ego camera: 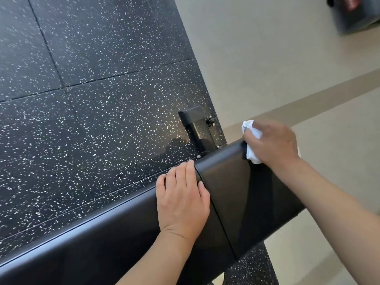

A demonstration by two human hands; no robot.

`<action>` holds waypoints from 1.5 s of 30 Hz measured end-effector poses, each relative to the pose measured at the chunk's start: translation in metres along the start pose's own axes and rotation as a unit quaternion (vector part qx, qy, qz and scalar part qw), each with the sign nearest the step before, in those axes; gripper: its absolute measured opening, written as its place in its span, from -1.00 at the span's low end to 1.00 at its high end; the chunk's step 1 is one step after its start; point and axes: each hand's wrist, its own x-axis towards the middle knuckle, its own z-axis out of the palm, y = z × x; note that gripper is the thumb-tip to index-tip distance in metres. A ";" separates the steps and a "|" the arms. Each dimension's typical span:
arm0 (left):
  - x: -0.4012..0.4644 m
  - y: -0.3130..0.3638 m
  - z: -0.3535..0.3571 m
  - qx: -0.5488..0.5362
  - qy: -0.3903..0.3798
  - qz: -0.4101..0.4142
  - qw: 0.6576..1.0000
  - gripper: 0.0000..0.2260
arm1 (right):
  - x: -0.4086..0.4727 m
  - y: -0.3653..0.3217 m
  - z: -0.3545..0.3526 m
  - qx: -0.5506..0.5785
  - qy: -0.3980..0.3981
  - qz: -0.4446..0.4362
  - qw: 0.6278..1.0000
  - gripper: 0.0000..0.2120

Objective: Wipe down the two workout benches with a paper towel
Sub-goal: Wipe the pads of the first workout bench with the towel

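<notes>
Bracing bench (236, 194) with flat, relaxed left hand (183, 198) for steadiness; right hand (271, 142) clutching paper towel (251, 140), scrubbing far corner

I am looking down on a floor of black rubber tiles (92, 79) flecked with white, the seams between them running as thin dark lines. To the right the rubber ends in a straight edge against a smooth beige floor (257, 48), which a darker tan stripe (318, 95) crosses on a slant. A black metal frame foot (195, 124) with a small bolted bracket stands on the rubber near that edge. In the top right corner I see a blurred dark object (357, 15) with a patch of red on it; I cannot tell what it is. The light is soft and even, with a faint glint on the rubber beside the frame foot
</notes>
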 end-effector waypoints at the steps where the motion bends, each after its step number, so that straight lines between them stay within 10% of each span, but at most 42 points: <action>1: 0.000 0.000 0.000 0.005 -0.001 0.006 1.000 -0.51 | -0.009 0.000 0.002 0.018 0.018 0.002 1.000 -0.61; 9: -0.001 -0.005 -0.003 0.086 -0.035 0.213 0.973 -0.41 | -0.119 -0.037 0.045 0.146 0.172 -0.172 0.959 -0.68; 13: 0.006 0.001 -0.005 0.136 -0.073 0.401 0.903 -0.41 | -0.152 0.014 0.056 0.129 0.203 -0.183 0.953 -0.67; 24: 0.003 0.112 0.034 0.175 -0.130 0.527 0.821 -0.42 | -0.236 0.136 0.093 0.184 0.247 0.060 0.949 -0.71; 36: 0.000 0.114 0.048 0.115 -0.086 0.504 0.851 -0.47 | -0.273 0.004 0.123 0.594 0.290 0.439 0.609 -0.68; 45: 0.003 0.110 0.054 0.113 -0.092 0.499 0.854 -0.45 | -0.267 -0.011 0.119 0.643 0.298 0.463 0.532 -0.67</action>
